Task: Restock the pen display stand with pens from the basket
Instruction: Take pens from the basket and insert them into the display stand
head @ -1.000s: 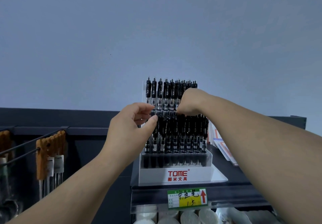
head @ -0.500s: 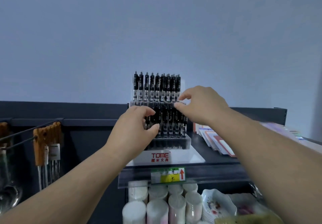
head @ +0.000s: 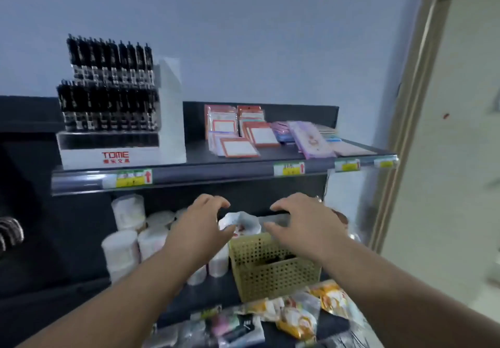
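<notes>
Dark shelving (head: 216, 177) is standing against a pale wall, carrying the white pen display stand (head: 121, 155) (two tiers of black pens (head: 108, 104)) at far left. On the lower shelf, nearer, the left hand (head: 200, 228) and right hand (head: 300, 226) are hovering over the yellow perforated basket (head: 276, 274), fingers loosely curled and holding nothing.

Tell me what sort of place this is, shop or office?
Most likely a small shop, in a stationery and general-goods aisle. Price labels run along the shelf edge, a branded pen display stand full of black pens stands on top, and packaged sticker labels are laid out beside it.
</notes>
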